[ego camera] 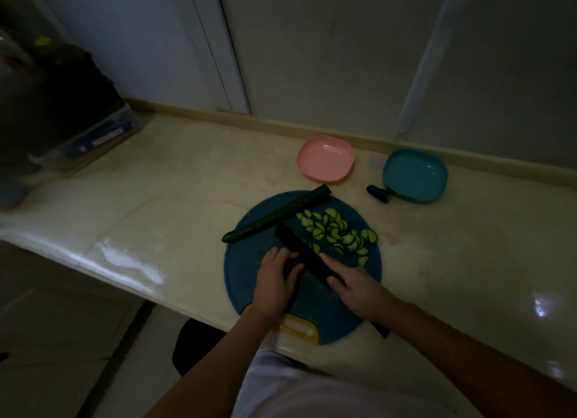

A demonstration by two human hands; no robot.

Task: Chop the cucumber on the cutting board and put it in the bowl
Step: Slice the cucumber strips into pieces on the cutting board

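- The round blue board (240,271) lay on the pale surface (175,180), its yellow grip at 6 o'clock, nearest the person.
- The left hand (273,281) sat at 7 o'clock on the board, fingers curled down over a short dark cucumber piece (293,266) and pinning it there. The light was dim, so little of that piece could be made out.
- The right hand (356,288) was wrapped around the handle of the black knife (299,247), one finger lying forward along the top of the blade.
- The blade ran across the middle of the board towards 11 o'clock, tight against the right side of the held piece.
- A long uncut cucumber (276,213) stretched along the board's 11 o'clock edge, its cut end poking past the rim.
- A loose heap of green slices (338,230) lay at 2 o'clock on the board, just right of the blade.
- The pink bowl (326,163) stood off the board at 12 o'clock and the teal bowl (415,175) at 2 o'clock, neither holding any cucumber.
- A trimmed cucumber end (379,194) lay on the surface, touching the teal bowl's near-left edge.
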